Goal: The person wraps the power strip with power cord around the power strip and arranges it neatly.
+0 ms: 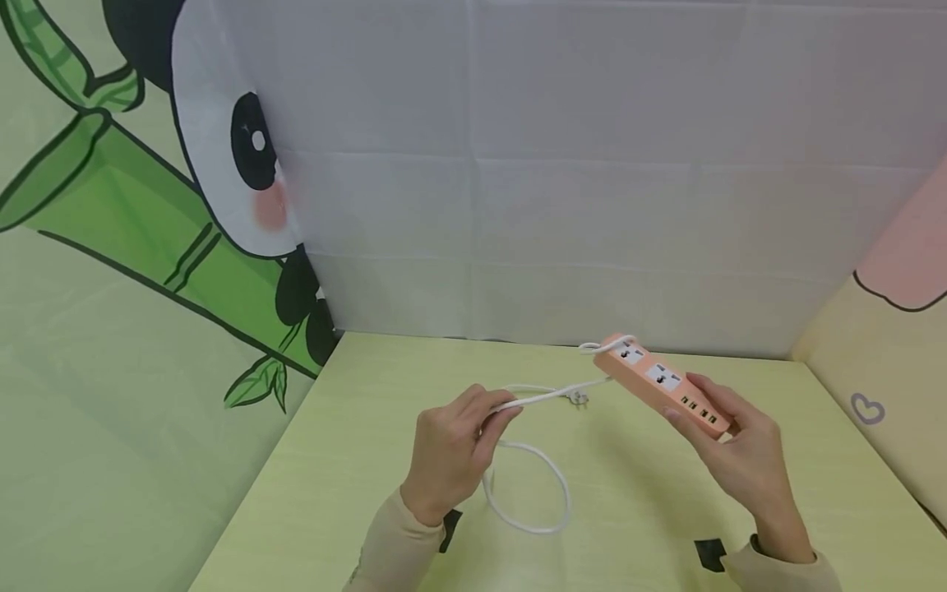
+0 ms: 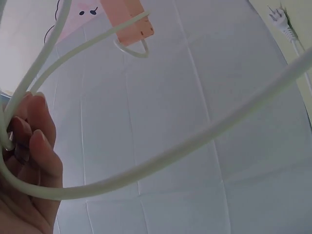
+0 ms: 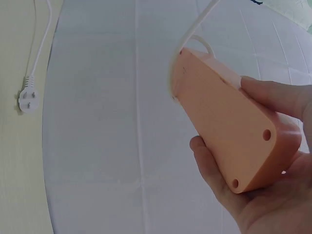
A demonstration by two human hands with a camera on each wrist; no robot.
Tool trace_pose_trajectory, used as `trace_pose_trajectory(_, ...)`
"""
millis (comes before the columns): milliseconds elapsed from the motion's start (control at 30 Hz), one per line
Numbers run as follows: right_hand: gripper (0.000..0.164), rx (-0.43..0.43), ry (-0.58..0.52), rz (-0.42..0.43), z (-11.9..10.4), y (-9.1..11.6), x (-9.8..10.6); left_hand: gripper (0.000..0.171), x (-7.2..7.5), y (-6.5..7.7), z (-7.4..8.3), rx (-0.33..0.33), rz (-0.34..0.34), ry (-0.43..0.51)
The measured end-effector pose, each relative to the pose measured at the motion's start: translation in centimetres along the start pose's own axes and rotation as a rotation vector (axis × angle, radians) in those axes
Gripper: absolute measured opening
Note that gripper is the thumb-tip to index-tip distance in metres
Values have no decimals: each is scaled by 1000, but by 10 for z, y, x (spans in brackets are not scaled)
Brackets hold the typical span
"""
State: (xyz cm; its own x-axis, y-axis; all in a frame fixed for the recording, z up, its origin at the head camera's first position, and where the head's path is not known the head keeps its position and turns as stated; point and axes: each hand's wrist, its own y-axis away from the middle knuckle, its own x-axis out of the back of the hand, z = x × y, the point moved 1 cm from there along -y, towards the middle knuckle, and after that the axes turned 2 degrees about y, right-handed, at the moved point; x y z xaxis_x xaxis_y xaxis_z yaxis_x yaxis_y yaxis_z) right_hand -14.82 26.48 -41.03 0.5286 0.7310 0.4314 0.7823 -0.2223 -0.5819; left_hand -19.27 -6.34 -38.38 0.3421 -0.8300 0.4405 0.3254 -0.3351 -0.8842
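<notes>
An orange power strip (image 1: 642, 380) with white sockets and a row of USB ports is tilted above the table, its near end gripped by my right hand (image 1: 747, 448). In the right wrist view, thumb and fingers hold opposite sides of the strip (image 3: 229, 122). My left hand (image 1: 451, 448) pinches the white cable (image 1: 551, 395), which runs across to the strip's far end. A loop of that cable passes over the strip's far end. Below my left hand another loop (image 1: 565, 493) hangs down. The three-pin plug (image 1: 577, 397) lies on the table behind; it also shows in the right wrist view (image 3: 29, 100).
The light yellow-green table (image 1: 355, 460) carries two black tape pieces near its front, one beside each wrist, such as the right tape (image 1: 710, 554). A pale cloth backdrop (image 1: 562, 247) rises behind it, and printed cartoon panels stand at both sides.
</notes>
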Motion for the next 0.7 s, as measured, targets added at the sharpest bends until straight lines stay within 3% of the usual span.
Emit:
trace_pose_trajectory(200,55,43,31,-121,0,2,1,11,2,-3,3,-88,62,74)
trace_pose_trajectory(367,55,64,52,-209,-1,1,3,12,2,-8,3,-179,153,87)
trace_pose_trajectory(700,52,79,10,-416,-2,0,9,15,2,-11,2,-189,224,107)
